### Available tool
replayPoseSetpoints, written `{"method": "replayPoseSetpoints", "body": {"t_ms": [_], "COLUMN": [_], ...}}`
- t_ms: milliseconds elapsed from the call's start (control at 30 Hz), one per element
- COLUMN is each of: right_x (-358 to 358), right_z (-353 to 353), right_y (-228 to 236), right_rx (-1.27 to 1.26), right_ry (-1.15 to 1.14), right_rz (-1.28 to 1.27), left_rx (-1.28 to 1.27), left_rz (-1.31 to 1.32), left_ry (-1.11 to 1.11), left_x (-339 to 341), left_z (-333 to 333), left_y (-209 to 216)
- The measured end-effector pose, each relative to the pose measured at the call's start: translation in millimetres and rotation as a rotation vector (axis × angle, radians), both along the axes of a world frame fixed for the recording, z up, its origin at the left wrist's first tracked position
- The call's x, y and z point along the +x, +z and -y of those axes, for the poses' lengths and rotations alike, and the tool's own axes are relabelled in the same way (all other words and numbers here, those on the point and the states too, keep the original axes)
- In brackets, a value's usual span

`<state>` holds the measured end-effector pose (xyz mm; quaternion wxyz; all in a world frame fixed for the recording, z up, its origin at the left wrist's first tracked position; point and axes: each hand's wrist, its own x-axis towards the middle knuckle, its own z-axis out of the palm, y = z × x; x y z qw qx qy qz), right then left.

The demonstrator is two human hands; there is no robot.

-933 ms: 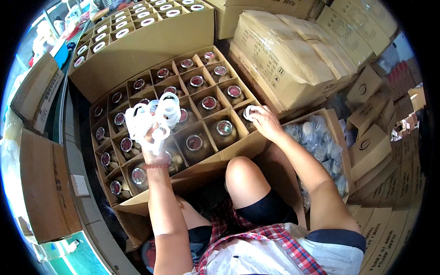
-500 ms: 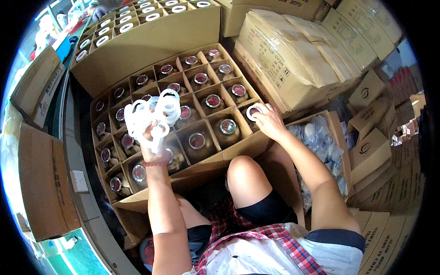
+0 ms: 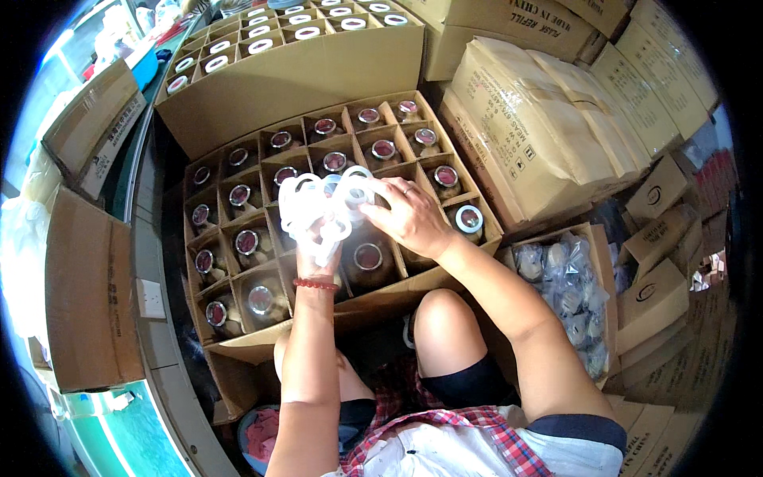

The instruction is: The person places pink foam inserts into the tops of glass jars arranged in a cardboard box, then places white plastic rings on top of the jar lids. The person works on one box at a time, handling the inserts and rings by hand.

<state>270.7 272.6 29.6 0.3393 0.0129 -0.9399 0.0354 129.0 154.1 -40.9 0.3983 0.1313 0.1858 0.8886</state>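
My left hand point(image 3: 318, 258) is closed under a bunch of white plastic rings point(image 3: 302, 208), which hides most of its fingers. My right hand point(image 3: 413, 224) reaches in from the right, its thumb and fingertips closed on a ring at the bunch's right side. Both hands are above a divided carton point(image 3: 274, 332) of glass flask liners point(image 3: 368, 256), which stand upright with round, reddish-looking mouths. The liner in the near right corner cell wears a white ring point(image 3: 470, 219) on its mouth. Its neighbours show bare glass rims.
Behind stands another divided carton point(image 3: 294, 87), its liners topped with white rings. Taped cartons point(image 3: 548, 127) are stacked at right. An open box of plastic-wrapped pieces point(image 3: 564, 294) lies by my right knee. Cardboard flaps point(image 3: 91, 294) and a green-topped table edge point(image 3: 131, 171) border the left.
My right hand has left the corner liner, where a ring now sits, and moved left to the bunch in my left hand. The view has shifted slightly.
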Motion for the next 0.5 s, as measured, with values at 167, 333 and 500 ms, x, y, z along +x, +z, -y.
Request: {"method": "replayPoseSetpoints", "body": {"t_ms": [167,333,500], "right_x": [1.9,27.5,74.2], "right_z": [-0.3,-71.8,-146.5], "right_y": [-3.0,-15.5,-61.3], "right_rx": [-0.56,-0.694,-0.252], "right_ry": [0.131,-0.041,-0.568], "right_rz": [-0.048,-0.254,0.198], "left_rx": [-0.01,0.021,0.024], "left_rz": [0.051,0.101,0.126], "left_ry": [0.018,-0.006,-0.012], "left_x": [-7.8,-16.9,-15.2], "left_z": [0.2,11.6,10.2], "left_y": [-0.9,-12.4,-7.3]}}
